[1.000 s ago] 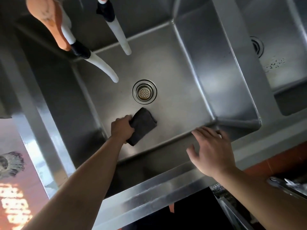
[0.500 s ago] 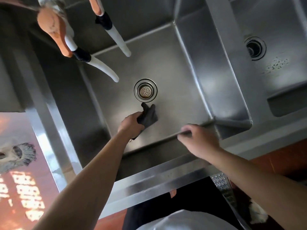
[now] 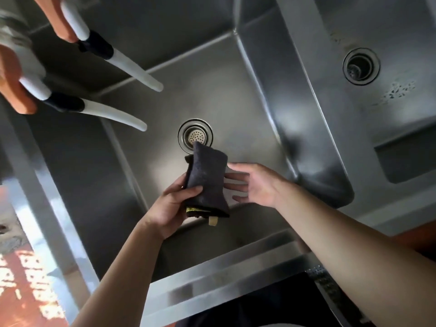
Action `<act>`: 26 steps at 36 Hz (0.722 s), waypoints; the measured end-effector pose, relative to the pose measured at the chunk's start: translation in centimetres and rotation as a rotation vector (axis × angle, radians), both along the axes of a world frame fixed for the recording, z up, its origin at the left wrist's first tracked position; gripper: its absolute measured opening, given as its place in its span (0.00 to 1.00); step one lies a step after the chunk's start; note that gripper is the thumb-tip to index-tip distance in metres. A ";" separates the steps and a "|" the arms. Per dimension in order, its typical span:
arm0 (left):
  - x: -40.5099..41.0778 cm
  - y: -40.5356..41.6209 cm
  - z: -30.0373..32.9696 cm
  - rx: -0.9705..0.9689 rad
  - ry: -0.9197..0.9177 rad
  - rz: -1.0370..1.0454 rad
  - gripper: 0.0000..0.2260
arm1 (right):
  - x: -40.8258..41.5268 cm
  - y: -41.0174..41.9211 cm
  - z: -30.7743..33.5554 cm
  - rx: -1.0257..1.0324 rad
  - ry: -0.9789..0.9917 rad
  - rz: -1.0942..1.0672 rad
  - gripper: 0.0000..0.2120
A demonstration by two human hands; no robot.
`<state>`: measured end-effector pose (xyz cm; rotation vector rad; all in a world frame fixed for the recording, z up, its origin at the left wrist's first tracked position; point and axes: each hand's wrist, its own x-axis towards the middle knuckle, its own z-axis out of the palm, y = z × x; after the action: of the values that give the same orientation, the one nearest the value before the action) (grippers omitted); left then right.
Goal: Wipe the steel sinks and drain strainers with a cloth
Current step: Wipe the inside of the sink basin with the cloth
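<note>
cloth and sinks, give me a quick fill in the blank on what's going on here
1. The dark cloth is held in the ____ hand.
2. The right hand beside it is ____, fingers spread.
3. The strainer with small holes lies in the ____ sink.
4. ____ white spouts hang over that sink.

Missing words: left; open; left; two

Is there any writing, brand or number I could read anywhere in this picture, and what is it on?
Pale lettering on the red floor, lower left: too blurred to read.
Small tag on the cloth: no text legible.
Sink, drain strainer: no markings visible.
</note>
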<state>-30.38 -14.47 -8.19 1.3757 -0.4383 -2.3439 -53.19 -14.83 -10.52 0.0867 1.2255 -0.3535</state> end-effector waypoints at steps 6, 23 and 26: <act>-1.4 -0.6 -0.7 -0.026 0.106 -0.083 0.22 | 1.4 -0.4 -1.5 0.081 -0.020 0.074 0.26; -4.1 1.4 -4.2 -0.261 -0.790 -0.152 0.34 | 2.3 -2.0 -1.5 -0.210 0.183 -0.163 0.15; -5.2 1.7 -4.5 -0.374 -0.683 -0.171 0.40 | 3.3 -1.9 -1.3 -0.336 0.419 -0.117 0.14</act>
<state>-35.60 -12.73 -12.65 1.9621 -1.1553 -1.7125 -49.93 -16.72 -11.77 -0.2167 1.5588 -0.7001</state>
